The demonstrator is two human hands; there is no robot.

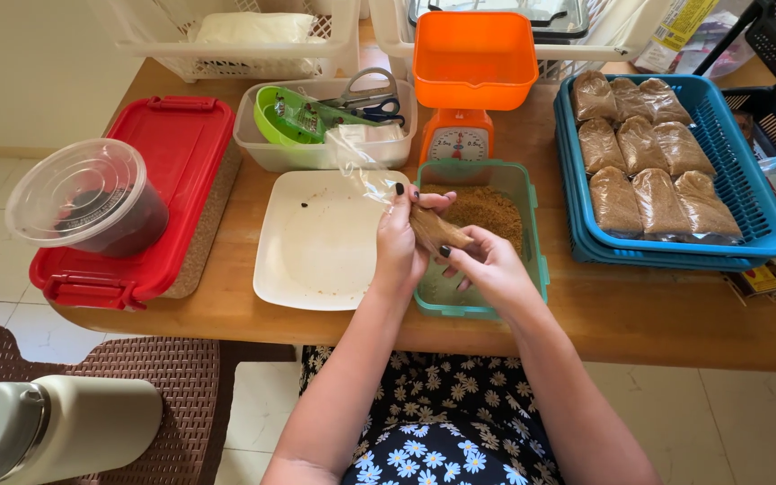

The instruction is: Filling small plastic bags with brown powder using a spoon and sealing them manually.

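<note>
Nearest the camera, a cream flask (74,427) was seen lying on a woven chair seat (150,373) at lower left. Above the lap, both hands were closed on a small clear bag of brown granules (437,229): the left hand (399,244) was wrapped round its twisted plastic neck, and the right hand (489,265) was pinched on its filled lower end. The bag was held directly over the green tub (532,260), which contained loose brown granules, so that, by judgement, any spill would be caught there. Just left of the tub, a white square plate (316,238) was set on the tabletop (639,314). A red-lidded box (150,207) with a clear lidded cup (87,198) on it was placed further left, apart from the hands. To the right, stacked blue trays (743,180) were loaded with filled bags (644,162), within reach. Behind the tub stood an orange kitchen scale (469,81); beside it, a clear container (316,153) held scissors (370,99) and a green bowl (285,117). White baskets (244,40) closed off the far edge.
</note>
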